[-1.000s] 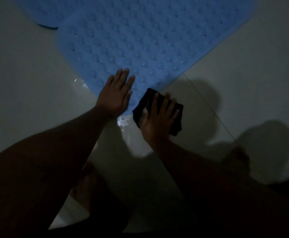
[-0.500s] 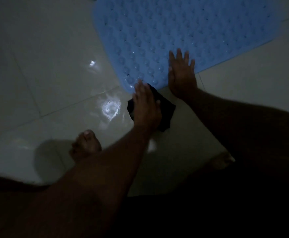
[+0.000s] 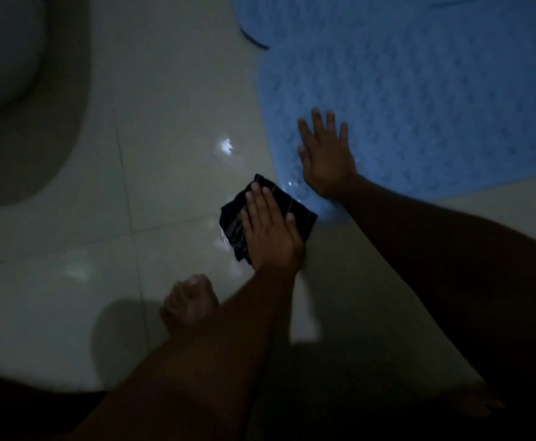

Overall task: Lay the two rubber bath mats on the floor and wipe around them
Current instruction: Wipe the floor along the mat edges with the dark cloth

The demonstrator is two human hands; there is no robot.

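Observation:
A blue rubber bath mat with a bumpy surface lies flat on the pale tiled floor, filling the upper right. A second blue mat overlaps it at the top edge. My right hand rests flat on the near mat, close to its rounded corner, with the fingers spread. Just left of that corner, my left hand presses a dark folded cloth onto the tiles with straight fingers. The scene is dim.
A white rounded toilet base stands at the upper left and casts a wide shadow. My bare foot is planted on the tiles below the cloth. Wet patches shine on the floor left of the mat.
The hands have swapped roles: the left now presses the cloth and the right lies on the mat. The view has swung left, bringing the toilet base in.

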